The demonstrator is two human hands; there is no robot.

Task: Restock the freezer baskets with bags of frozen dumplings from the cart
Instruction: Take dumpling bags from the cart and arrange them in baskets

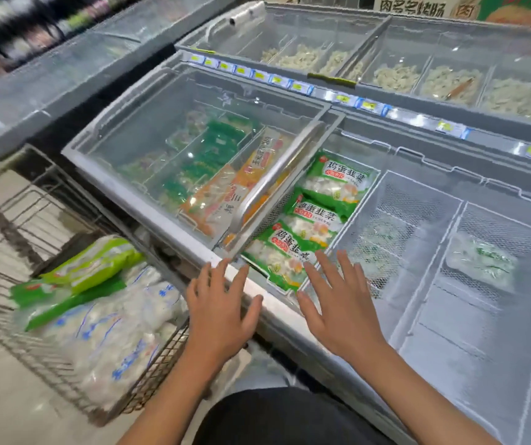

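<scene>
Both hands hover flat over the freezer's front rim [277, 311], fingers straight and spread, holding nothing. The left hand [219, 311] is just left of the wire basket [349, 220] that holds 3 green dumpling bags [313, 220]; the right hand [342, 308] is at that basket's near end, fingertips over the nearest bag, though contact is hard to judge. Left of the basket, the slid-back glass lid [174, 149] covers more bags. Farther left, the cart [65, 374] holds white and green bags [106, 326].
</scene>
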